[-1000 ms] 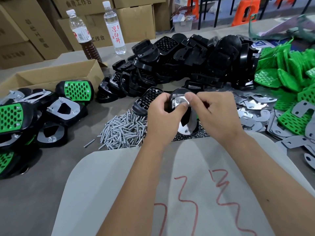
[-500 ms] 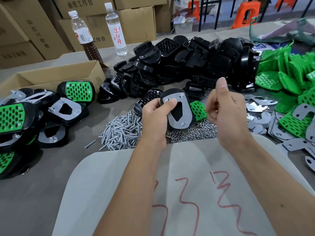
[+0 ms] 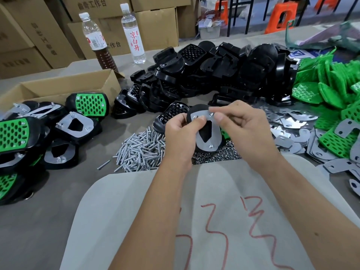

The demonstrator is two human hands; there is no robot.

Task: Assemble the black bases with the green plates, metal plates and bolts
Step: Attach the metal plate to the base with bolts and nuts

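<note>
My left hand (image 3: 182, 133) grips a black base (image 3: 191, 114) whose underside faces me, with a metal plate (image 3: 211, 133) lying on it. Bolt ends stick up through the plate at its top and bottom. My right hand (image 3: 240, 125) pinches at the plate's upper right bolt (image 3: 211, 114) with thumb and forefinger; whether a nut is between them is hidden. Below the hands lie a heap of bolts (image 3: 139, 151) and a patch of small nuts (image 3: 218, 155).
Black bases (image 3: 214, 69) are piled at the back, green plates (image 3: 331, 84) at the right, loose metal plates (image 3: 292, 121) in front of them. Finished assemblies (image 3: 39, 131) lie at the left by a cardboard box (image 3: 64, 88). Two bottles (image 3: 134, 34) stand behind.
My right hand, lifted off to the right half a second ago, has come back to the plate and pinches at its upper right bolt. The left hand keeps holding the base.
</note>
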